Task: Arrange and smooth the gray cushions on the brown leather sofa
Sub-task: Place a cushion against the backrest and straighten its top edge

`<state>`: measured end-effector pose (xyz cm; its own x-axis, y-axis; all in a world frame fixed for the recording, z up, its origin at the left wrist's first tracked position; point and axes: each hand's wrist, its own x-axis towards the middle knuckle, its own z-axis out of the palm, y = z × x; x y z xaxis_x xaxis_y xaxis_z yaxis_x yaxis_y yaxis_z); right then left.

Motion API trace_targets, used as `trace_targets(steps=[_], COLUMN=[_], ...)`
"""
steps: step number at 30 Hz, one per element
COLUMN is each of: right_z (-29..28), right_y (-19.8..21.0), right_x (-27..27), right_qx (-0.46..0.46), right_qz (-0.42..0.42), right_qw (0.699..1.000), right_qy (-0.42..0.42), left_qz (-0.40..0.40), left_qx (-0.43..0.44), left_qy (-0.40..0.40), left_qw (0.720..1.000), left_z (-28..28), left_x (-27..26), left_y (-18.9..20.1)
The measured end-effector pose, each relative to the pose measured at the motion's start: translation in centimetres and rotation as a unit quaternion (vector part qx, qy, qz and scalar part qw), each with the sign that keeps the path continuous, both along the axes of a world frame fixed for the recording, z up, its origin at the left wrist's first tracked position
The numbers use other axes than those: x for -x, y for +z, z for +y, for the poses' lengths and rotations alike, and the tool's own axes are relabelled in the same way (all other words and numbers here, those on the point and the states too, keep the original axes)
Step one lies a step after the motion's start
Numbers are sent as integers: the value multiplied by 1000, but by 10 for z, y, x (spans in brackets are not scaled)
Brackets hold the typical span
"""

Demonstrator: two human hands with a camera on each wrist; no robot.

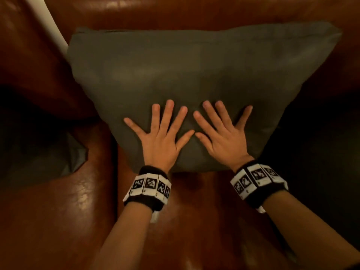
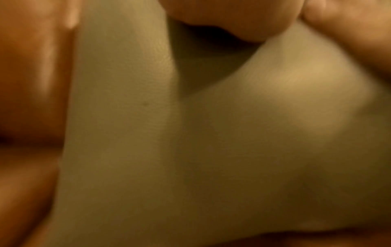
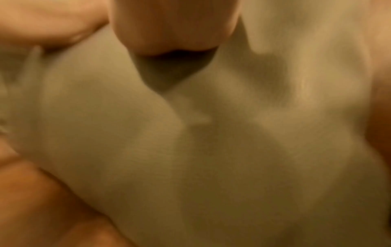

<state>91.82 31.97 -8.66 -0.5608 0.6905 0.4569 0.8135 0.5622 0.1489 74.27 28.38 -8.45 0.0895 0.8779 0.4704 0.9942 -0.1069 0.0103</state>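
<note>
A large gray cushion (image 1: 185, 75) leans against the back of the brown leather sofa (image 1: 175, 207), its lower edge on the seat. Both hands lie flat on its lower half, side by side, fingers spread and straight. My left hand (image 1: 159, 131) presses left of centre; my right hand (image 1: 222, 131) presses just beside it, thumbs nearly meeting. In the left wrist view the gray cushion (image 2: 211, 150) fills the frame under the heel of my left hand (image 2: 222, 18). The right wrist view shows the cushion's fabric (image 3: 211, 150) creased below my right hand (image 3: 175, 28).
A second gray cushion (image 1: 64, 152) lies in shadow at the left, on the seat by the sofa arm (image 1: 29, 65). A pale strip (image 1: 50, 22) runs down at the upper left. The area to the right of the sofa is dark.
</note>
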Motion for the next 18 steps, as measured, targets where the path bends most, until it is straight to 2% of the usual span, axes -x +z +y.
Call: trace_targets(steps=[2, 4, 6, 8, 9, 11, 12, 14, 16, 18], right_z=[-2, -8, -8, -4, 1, 11, 16, 30, 43, 49], right_y=[-3, 3, 24, 58, 76, 108, 122, 142, 139, 130], right_x=[-16, -47, -75, -79, -67, -20, 8, 56, 73, 51], right_qx=[8, 31, 71, 94, 88, 81, 101, 184, 295, 321], right_qz=[10, 43, 82, 138, 161, 185, 194, 187, 146, 93], right_qw=[999, 991, 969, 942, 942, 962, 968, 964, 943, 939], right_qy=[-42, -122, -222, -289, -280, -184, -126, -51, -51, -84], left_qz=[-9, -42, -102, -175, -186, -152, -141, -91, 7, 25], left_qx=[43, 85, 112, 77, 56, 50, 73, 170, 274, 291], left_qy=[23, 112, 239, 309, 302, 187, 97, -44, -56, -19], left_qw=[999, 989, 959, 932, 933, 969, 983, 980, 960, 956], left_z=[-6, -21, -25, -15, -6, 11, 21, 41, 53, 55], left_x=[11, 33, 58, 71, 67, 38, 18, -14, -20, -3], left_y=[0, 7, 28, 63, 81, 110, 118, 131, 121, 121])
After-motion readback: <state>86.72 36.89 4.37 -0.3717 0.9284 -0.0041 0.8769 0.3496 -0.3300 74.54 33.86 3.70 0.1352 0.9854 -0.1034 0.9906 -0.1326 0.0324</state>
